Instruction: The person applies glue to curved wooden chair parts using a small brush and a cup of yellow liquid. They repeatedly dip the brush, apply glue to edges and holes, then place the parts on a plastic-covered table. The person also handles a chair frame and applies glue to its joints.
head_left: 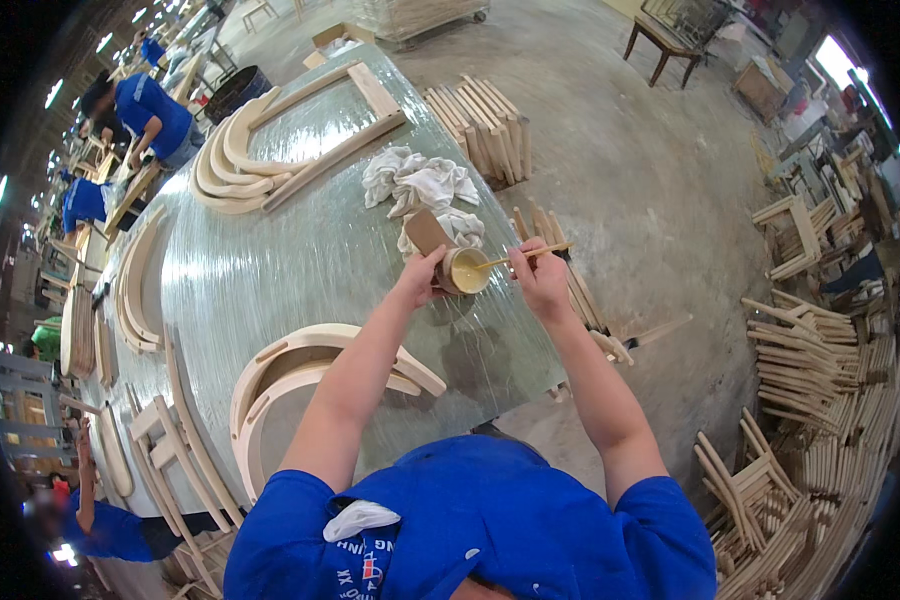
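My left hand point(425, 277) is closed around a small cup point(467, 272) of pale yellow liquid, held over the table near its right edge. A flat brown piece point(428, 232) sticks up beside the cup at the same hand; I cannot tell whether it is wood or sandpaper. In the fingers of my right hand point(540, 284) is a thin yellowish stick point(552, 249), its lower end reaching into the cup. Crumpled white rags point(432, 186) lie on the table just beyond the cup. Curved pale wooden parts point(315, 340) rest nearer me, left of my left forearm.
Plastic film covers the table point(280, 255). Curved wooden frames point(235, 160) lie at its far end, with more along its left side. Bundled wooden sticks point(480, 125) stand beyond the right edge. Chair frames point(800, 350) pile up at right. Co-workers in blue point(155, 110) are at left.
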The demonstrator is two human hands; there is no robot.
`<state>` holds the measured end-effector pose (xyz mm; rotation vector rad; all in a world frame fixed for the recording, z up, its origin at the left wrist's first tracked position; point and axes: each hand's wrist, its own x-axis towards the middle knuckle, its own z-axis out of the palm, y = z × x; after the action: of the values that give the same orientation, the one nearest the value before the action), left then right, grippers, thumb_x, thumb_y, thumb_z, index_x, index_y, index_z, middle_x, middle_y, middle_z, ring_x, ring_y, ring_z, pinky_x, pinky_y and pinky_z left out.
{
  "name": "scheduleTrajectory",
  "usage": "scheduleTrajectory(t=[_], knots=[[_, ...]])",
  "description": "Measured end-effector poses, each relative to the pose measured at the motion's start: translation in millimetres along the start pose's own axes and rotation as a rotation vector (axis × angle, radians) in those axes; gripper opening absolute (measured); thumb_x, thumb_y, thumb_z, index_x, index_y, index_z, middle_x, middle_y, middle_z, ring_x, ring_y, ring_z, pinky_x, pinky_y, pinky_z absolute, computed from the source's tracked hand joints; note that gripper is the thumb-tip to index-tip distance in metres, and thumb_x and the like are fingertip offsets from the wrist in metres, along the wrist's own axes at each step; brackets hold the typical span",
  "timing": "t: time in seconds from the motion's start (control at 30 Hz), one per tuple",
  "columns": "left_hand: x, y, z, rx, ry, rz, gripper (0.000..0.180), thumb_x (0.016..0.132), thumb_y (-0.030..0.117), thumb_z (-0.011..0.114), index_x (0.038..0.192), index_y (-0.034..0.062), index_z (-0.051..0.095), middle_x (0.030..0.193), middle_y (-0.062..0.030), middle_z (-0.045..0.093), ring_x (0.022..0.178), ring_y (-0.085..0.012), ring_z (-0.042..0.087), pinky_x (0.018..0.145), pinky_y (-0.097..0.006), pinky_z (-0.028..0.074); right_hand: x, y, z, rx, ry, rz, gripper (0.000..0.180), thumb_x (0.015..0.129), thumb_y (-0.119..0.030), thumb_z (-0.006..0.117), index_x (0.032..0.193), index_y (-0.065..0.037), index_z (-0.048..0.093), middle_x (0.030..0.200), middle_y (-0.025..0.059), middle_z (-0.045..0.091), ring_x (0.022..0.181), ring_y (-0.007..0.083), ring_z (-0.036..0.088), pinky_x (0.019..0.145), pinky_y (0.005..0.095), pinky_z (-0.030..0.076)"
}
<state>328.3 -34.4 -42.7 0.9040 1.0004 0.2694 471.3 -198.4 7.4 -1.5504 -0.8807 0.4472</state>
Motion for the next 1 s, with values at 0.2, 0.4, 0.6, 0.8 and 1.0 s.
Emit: scheduleTrajectory(t=[0.2,0.4,0.6,0.8,1.0], knots=[[-57,-8,-21,-0.096,-0.087,0.058,0.035,0.091,0.032,0.05,0.114,0.0052,0.047,0.104,-0.0089,0.057,0.088,-0.024,0.061,0.071,-0.046,0.056,-4,-20,20,-0.194,-0.031,-0.128,0.021,0.087,-0.02,0.058,0.08,-0.002,0.053,0.06,0.0062,0.057,0.051,0.0115,0.052,0.048,0.0261,0.042],[-145,-11,-90,-0.29,0.041,0.149,0.036,0.092,0.032,0.049,0.114,0.0041,0.046,0.102,-0.0104,0.058,0.085,-0.0243,0.063,0.068,-0.043,0.057,-38,-49,77,0.591,-0.139,0.366,0.016,0.088,-0.02,0.057,0.086,-0.005,0.052,0.067,0.0073,0.059,0.054,0.0133,0.057,0.046,0.0246,0.046],[-240,-27,-192,-0.57,0.161,0.298,0.032,0.093,0.029,0.046,0.116,0.0068,0.046,0.103,-0.0101,0.058,0.093,-0.025,0.06,0.074,-0.044,0.055,-96,-94,173,0.884,-0.336,0.556,0.009,0.085,-0.008,0.053,0.092,-0.004,0.049,0.075,0.0092,0.06,0.068,0.0174,0.061,0.058,0.0277,0.052],[-321,-68,-285,-0.704,0.322,0.49,0.034,0.094,0.028,0.044,0.118,0.0053,0.044,0.105,-0.0109,0.057,0.09,-0.025,0.062,0.075,-0.045,0.054,-174,-120,294,0.952,-0.458,0.831,0.006,0.085,-0.009,0.055,0.088,-0.005,0.053,0.072,0.0062,0.057,0.064,0.0163,0.058,0.057,0.0289,0.05],[-391,-119,-355,-0.791,0.55,0.541,0.036,0.092,0.029,0.046,0.114,0.0008,0.047,0.103,-0.0135,0.059,0.086,-0.026,0.063,0.067,-0.042,0.057,-230,-142,386,0.866,-0.705,0.833,0.017,0.087,-0.021,0.058,0.077,-0.009,0.052,0.069,0.0035,0.057,0.061,0.0127,0.056,0.053,0.0255,0.048]])
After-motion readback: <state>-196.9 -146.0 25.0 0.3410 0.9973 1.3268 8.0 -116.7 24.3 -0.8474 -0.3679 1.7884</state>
